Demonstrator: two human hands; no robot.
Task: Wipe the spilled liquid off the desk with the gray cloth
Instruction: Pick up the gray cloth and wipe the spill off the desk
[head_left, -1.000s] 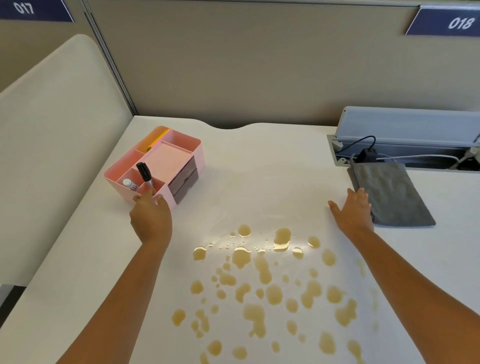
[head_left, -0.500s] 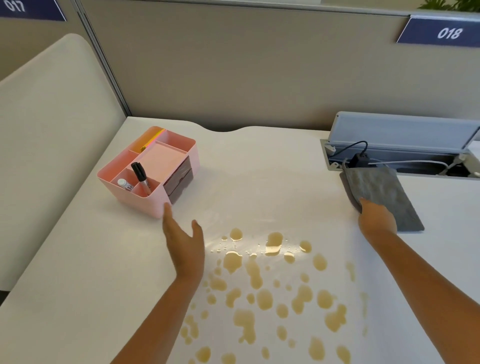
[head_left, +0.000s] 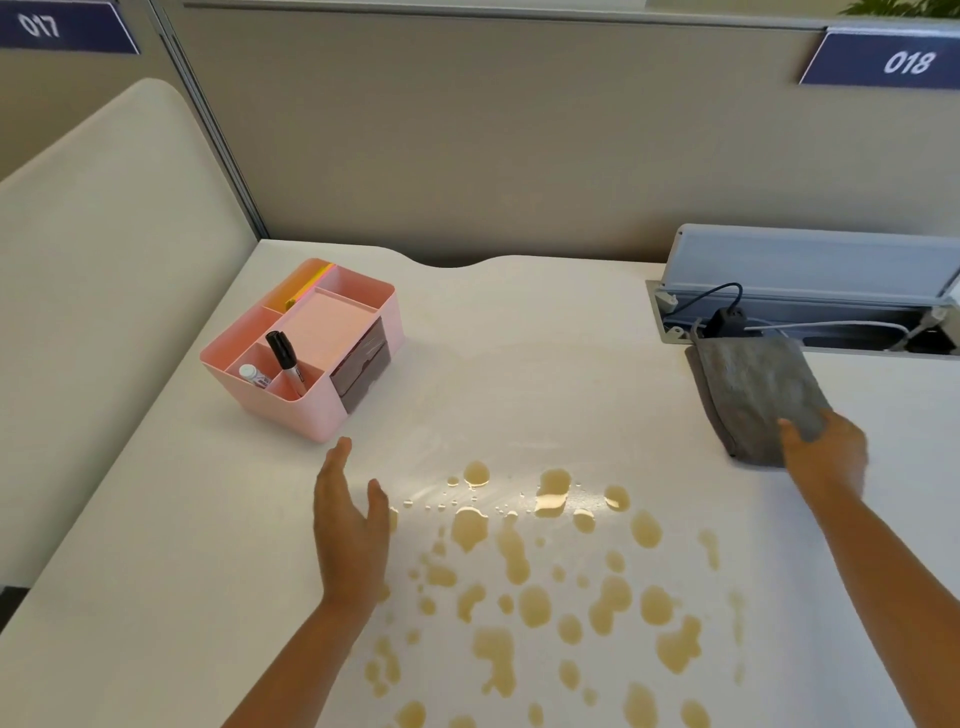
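Yellow-brown spilled liquid (head_left: 540, 587) lies in many drops and puddles across the near middle of the white desk (head_left: 519, 364). A folded gray cloth (head_left: 753, 389) lies at the right, in front of the cable tray. My right hand (head_left: 826, 452) grips the cloth's near edge, thumb on top. My left hand (head_left: 350, 525) hovers edge-on with fingers apart at the left border of the spill, holding nothing.
A pink desk organizer (head_left: 306, 348) with a black marker stands at the left, just beyond my left hand. An open cable tray (head_left: 810, 312) with plugs and cords sits at the back right. Partition walls close off the back and left.
My left hand left the organizer and came to the spill's left edge. My right hand slid onto the cloth's near edge and took hold of it; the cloth's corner has lifted slightly.
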